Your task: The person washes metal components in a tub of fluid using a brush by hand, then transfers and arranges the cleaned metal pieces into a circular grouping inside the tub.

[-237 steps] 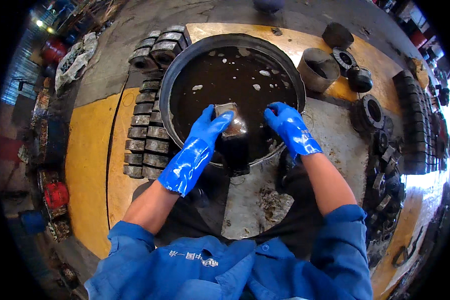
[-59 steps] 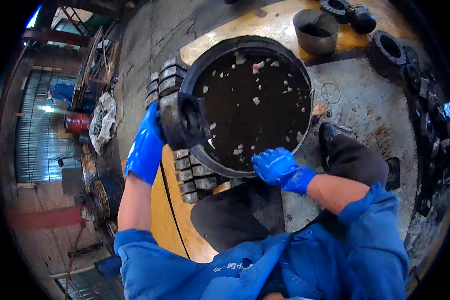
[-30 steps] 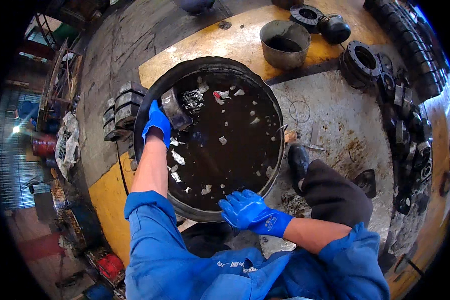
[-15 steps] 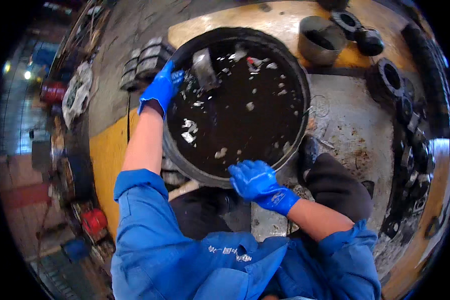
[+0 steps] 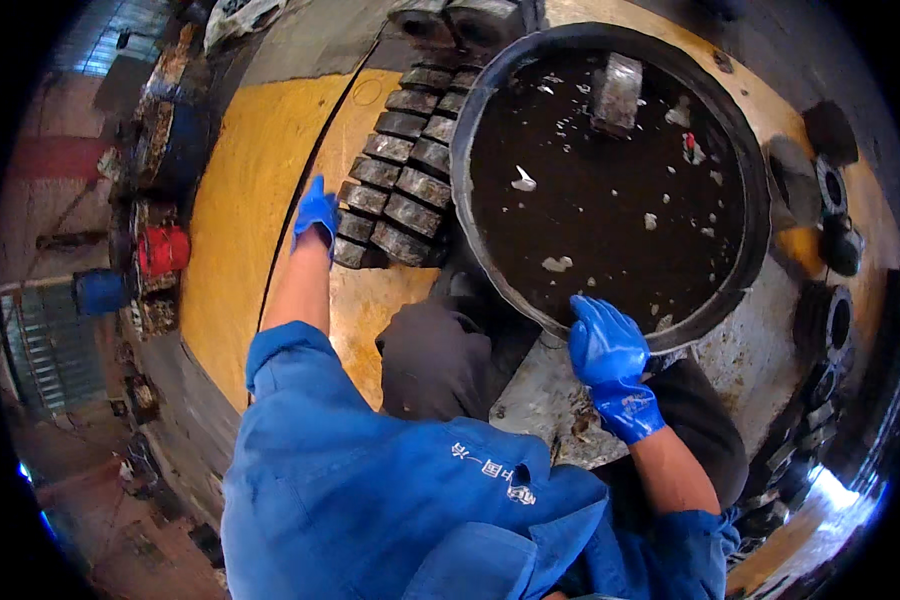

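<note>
My left hand (image 5: 317, 212), in a blue rubber glove, is beside the near left end of two rows of dark metal blocks (image 5: 398, 180). Its visible fingers are stretched out and apart, and nothing shows in them; part of the hand is hidden by its wrist. My right hand (image 5: 610, 345), gloved the same, has its fingers bent over the near rim of a big round basin (image 5: 465, 205). Dark liquid fills this basin, with pale flecks floating on it. One metal block (image 5: 617, 95) stands partly out of the liquid near the far side.
A grey metal pot (image 5: 792, 180) and several dark ring-shaped parts (image 5: 832, 320) lie on the right. Yellow board (image 5: 240, 190) covers the floor at left, beside a dark seam. Farther left are a red container (image 5: 162, 250) and a blue one (image 5: 100, 291). My knee (image 5: 435, 360) is below the blocks.
My left hand has left the basin's left rim and moved left and down to the rows of blocks. The view has turned left, so the basin appears farther right. My right hand stays at its near rim.
</note>
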{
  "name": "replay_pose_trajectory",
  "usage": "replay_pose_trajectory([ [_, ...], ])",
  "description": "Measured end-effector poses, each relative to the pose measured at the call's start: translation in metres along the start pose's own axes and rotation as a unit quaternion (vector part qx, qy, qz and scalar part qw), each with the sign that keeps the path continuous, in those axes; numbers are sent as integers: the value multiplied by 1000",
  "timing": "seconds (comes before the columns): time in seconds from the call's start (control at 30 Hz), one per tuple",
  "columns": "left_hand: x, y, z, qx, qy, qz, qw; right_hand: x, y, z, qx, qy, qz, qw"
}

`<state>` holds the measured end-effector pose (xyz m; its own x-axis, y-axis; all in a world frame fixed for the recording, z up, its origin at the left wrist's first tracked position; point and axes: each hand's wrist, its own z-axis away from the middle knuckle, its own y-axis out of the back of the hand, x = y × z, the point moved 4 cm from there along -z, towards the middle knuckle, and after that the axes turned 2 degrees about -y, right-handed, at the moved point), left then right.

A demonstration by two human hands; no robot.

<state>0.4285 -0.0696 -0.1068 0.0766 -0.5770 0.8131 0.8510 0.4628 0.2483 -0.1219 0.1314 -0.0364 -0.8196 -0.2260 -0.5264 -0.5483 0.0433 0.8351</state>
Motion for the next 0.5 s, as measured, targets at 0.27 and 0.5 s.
replay_pose_trajectory([
  [0.27, -230, 36, -35, 74, 98, 136, 983, -4, -5, -4, -22, -7, 8, 1000],
  [0.5, -192, -28, 24, 76, 29, 96, 992, -5, -8, -1, -28, 14, 28, 999],
])
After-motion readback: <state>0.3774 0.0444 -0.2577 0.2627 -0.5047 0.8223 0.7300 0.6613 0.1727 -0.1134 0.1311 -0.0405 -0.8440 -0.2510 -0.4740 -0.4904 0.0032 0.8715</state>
